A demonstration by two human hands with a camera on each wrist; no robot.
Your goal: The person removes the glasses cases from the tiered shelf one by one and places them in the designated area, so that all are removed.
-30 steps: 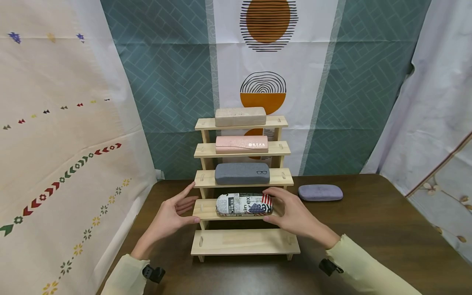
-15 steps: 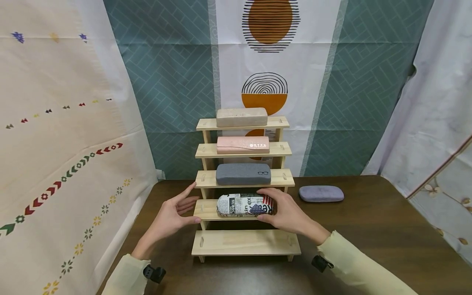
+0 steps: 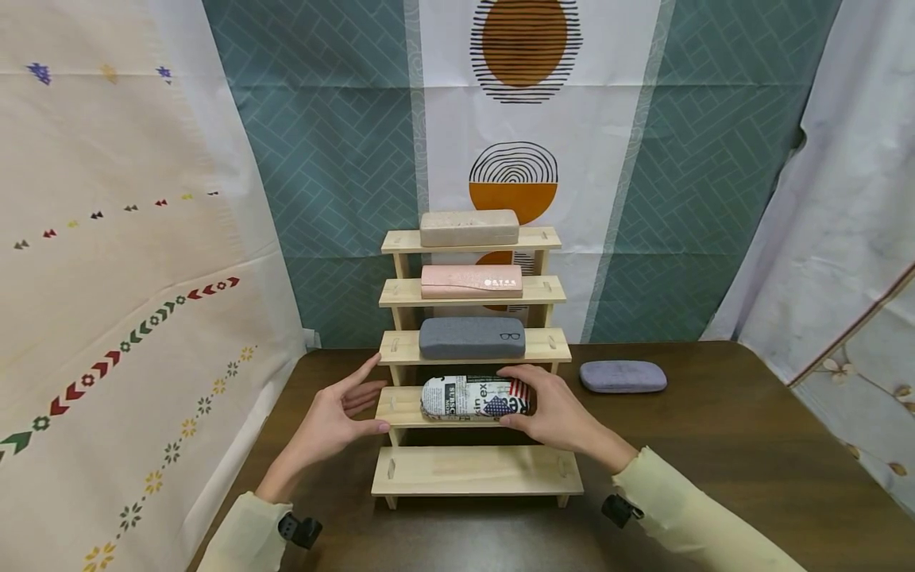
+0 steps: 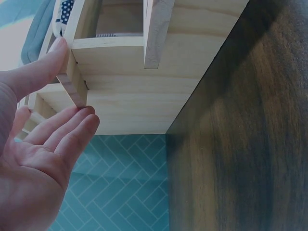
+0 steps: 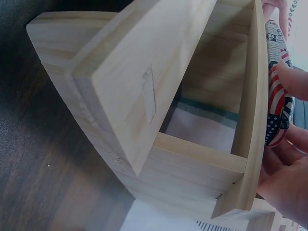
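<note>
- Since a second ago the right hand [image 3: 546, 409] has slid leftward over the rounded case in glossy newspaper-and-flag print [image 3: 465, 397]; its thumb and fingertips, then out at the right end, now lie further in over the stripes and stars, much as they did half a second ago
- That hand is clamped on the case, thumb along the front and fingers over the back
- The case lies lengthwise on the second shelf from the bottom of the stepped stand of pale, grained wood [image 3: 475, 471], in about the same place as before
- The left hand [image 3: 332, 413] has stayed put, lightly pinching the left end of that same shelf, thumb at the front corner and fingers, nearly straight, at the back
- Above, one to a shelf, sit a grey-blue fabric-look case with a small glasses outline [image 3: 465, 340], a smooth pink flap-front case with pale lettering [image 3: 461, 282] and a boxy beige case with a mottled top [image 3: 468, 229], all unmoved
- The slim lavender case with rounded ends [image 3: 622, 376] rests to the stand's right on the dark brown wood-grain surface [image 3: 715, 461], also unmoved
- Behind hangs creased teal cloth with a pale brick-like line pattern [image 3: 336, 175]
</note>
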